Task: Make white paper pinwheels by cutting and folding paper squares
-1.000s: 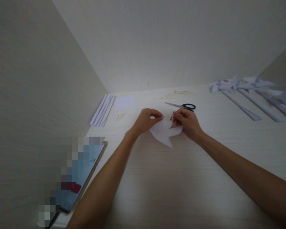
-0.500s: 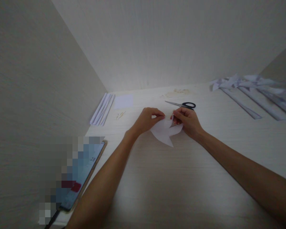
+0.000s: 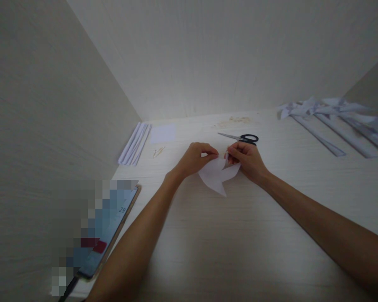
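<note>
Desk [image 3: 223,243], pale wood grain, sat boxed in by a back wall [image 3: 201,54] along its far edge and a side wall [image 3: 50,117] on the left. Little changed over the last second: left fingertips had crept closer to the right ones, and the cut paper's [image 3: 214,174] lowest point had swung slightly left. Phone [image 3: 115,218] readout by the left edge went from 28 to 29. My read: a small grip adjustment, same step in hand, paper under control. It was around mid-desk, nearer the far edge, pointed flaps spread toward the near edge. Left hand [image 3: 195,157] had thumb and finger pinched on its upper part; right hand [image 3: 247,157] pinched a raised, curled flap, other fingers tucked in. Something pale showed at the right fingertips, too blurred to name. Scissors [image 3: 239,137] lay just beyond the right hand, untouched, with tan scraps [image 3: 239,120] behind them at the far edge. Far left corner: paper rolls [image 3: 135,144], a flat sheet [image 3: 163,134], thin strips [image 3: 158,152]. Far right corner: pinwheels [image 3: 315,110] on paper tubes [image 3: 343,134], overlapping. None of those had moved.
</note>
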`<state>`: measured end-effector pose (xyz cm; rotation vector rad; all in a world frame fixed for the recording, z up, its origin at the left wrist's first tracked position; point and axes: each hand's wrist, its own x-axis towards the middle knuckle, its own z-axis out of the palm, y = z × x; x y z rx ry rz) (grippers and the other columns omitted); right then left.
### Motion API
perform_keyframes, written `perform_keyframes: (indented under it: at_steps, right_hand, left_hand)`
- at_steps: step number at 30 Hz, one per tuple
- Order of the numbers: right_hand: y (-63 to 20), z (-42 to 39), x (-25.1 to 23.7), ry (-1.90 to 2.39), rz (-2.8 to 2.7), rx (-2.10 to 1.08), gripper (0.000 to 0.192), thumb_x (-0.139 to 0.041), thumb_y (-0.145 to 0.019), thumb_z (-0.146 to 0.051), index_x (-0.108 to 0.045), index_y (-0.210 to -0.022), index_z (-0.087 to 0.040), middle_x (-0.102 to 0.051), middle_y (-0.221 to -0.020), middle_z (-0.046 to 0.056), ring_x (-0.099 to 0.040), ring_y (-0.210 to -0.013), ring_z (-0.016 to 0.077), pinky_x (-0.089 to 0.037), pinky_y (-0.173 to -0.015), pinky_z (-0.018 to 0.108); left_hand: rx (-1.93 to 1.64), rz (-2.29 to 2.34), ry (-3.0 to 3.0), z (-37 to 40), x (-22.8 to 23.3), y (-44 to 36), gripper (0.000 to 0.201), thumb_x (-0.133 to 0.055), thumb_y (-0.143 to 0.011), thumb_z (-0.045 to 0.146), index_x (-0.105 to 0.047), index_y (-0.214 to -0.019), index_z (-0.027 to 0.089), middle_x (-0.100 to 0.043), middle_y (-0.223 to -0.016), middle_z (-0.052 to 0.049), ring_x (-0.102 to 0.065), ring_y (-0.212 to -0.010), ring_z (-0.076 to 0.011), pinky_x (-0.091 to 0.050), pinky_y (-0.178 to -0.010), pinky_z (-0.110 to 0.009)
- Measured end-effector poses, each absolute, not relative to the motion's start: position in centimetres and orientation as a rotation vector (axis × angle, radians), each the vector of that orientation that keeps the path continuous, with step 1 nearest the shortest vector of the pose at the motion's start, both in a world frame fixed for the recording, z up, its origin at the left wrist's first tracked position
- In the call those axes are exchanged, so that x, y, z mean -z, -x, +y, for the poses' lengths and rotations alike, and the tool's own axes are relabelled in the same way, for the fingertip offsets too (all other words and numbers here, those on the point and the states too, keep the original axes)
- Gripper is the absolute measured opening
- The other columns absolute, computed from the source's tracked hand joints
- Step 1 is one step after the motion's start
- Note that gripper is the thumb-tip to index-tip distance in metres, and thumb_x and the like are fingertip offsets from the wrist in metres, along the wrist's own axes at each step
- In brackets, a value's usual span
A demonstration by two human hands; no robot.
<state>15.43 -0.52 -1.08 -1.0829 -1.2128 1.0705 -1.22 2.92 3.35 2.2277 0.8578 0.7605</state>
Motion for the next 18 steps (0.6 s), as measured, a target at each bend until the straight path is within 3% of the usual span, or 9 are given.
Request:
perform_keyframes:
  at_steps: [18]
  right_hand:
    - [-15.58, -0.57, 1.02, 1.102, -1.208, -1.088, 0.021, -0.059, -0.067, -0.034, -0.050, -0.059, -0.016, -0.052, -0.045, -0.004, -0.043, -0.039, 0.0065, -0.033, -0.041, 0.021]
  left_hand:
    - [-0.754, 0.848, -2.243, 2.88, -3.54, 1.22, 0.012, -0.054, -0.069, 0.014, -0.065, -0.070, 0.014, -0.067, -0.073, -0.004, -0.060, -0.071, -0.0124, -0.047, -0.071, -0.025]
